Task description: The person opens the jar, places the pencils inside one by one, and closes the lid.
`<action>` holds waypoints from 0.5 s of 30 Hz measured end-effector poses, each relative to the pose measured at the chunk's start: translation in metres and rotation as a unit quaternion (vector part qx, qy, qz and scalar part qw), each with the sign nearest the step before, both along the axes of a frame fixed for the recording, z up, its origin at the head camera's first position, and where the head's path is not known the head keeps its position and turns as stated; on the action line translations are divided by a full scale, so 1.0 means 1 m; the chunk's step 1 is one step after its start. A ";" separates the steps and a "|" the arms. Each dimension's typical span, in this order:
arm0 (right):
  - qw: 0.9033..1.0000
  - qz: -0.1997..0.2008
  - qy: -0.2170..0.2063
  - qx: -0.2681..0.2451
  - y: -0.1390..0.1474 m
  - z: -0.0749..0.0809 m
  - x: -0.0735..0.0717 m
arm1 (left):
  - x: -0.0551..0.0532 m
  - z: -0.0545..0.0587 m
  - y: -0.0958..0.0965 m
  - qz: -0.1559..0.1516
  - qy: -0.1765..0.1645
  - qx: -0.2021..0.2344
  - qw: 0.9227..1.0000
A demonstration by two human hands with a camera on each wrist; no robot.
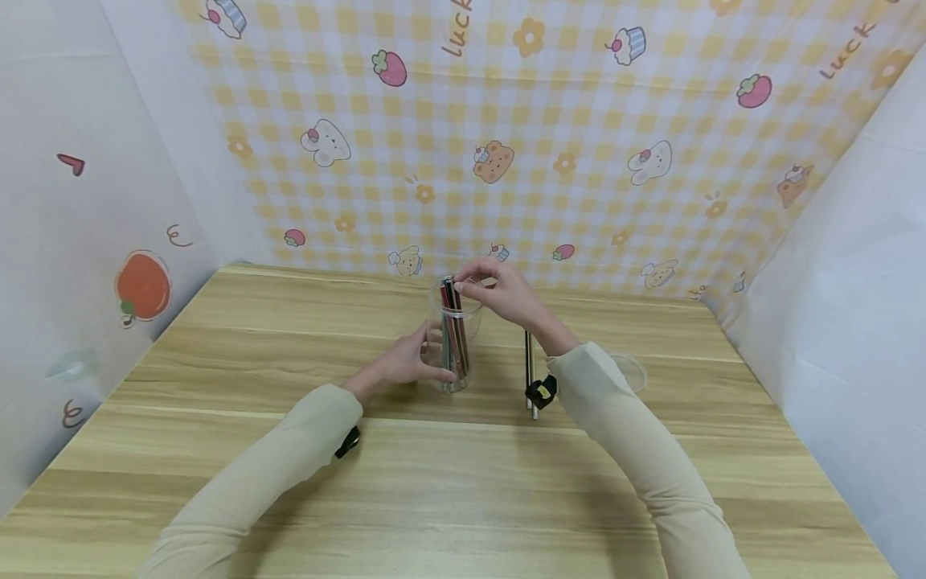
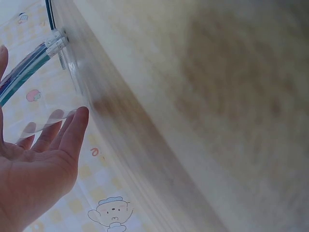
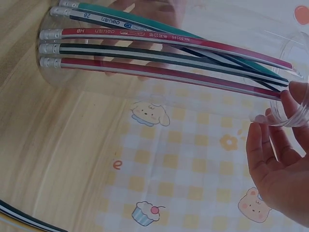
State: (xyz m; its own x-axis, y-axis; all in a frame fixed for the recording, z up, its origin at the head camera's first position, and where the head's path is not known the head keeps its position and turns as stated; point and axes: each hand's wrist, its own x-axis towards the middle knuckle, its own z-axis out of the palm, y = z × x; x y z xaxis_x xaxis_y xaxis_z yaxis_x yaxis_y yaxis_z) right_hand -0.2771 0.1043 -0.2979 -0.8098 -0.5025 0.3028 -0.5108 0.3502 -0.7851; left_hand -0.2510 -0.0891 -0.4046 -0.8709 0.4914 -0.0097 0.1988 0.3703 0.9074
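Observation:
A clear plastic cup stands upright on the table, with several pencils leaning inside it. In the right wrist view the pencils show red, teal and dark striped barrels, their eraser ends at the cup's bottom. My left hand holds the cup low on its left side, thumb in front and fingers behind. At the rim, my right hand pinches the upper end of a pencil between thumb and index finger. Its other fingers overlap the rim in the right wrist view.
Two more pencils, one dark and one yellowish, lie on the wooden table under the right forearm. A clear round lid is to their right, partly behind the sleeve. A checked cloth hangs behind the table.

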 end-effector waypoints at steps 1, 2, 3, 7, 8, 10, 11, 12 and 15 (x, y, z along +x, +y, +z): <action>1.000 -0.002 -0.002 -0.003 0.000 0.000 0.000 | 0.000 0.000 0.000 0.001 0.000 -0.001 1.000; 1.000 -0.008 -0.004 -0.004 0.001 0.000 0.000 | 0.000 0.000 0.000 0.001 0.000 -0.002 1.000; 1.000 -0.014 -0.007 -0.008 0.001 0.000 -0.001 | 0.000 0.000 0.000 0.002 0.001 -0.003 1.000; 0.998 -0.038 -0.017 -0.041 0.007 -0.001 -0.004 | -0.001 0.000 0.000 0.004 0.004 -0.005 1.000; 0.997 -0.043 -0.022 -0.053 0.010 -0.001 -0.004 | -0.001 0.000 0.001 0.004 0.003 -0.005 1.000; 0.995 -0.046 -0.036 -0.082 0.015 -0.002 -0.006 | -0.001 0.000 0.001 0.005 0.000 -0.003 1.000; 0.993 -0.049 -0.047 -0.095 0.018 -0.002 -0.006 | -0.001 0.000 0.001 0.004 0.000 -0.003 1.000; 0.991 -0.053 -0.058 -0.106 0.021 -0.003 -0.007 | -0.001 0.001 0.001 0.004 -0.001 -0.002 1.000; 0.986 -0.073 -0.085 -0.123 0.031 -0.005 -0.009 | -0.001 0.001 0.000 0.005 -0.005 -0.003 1.000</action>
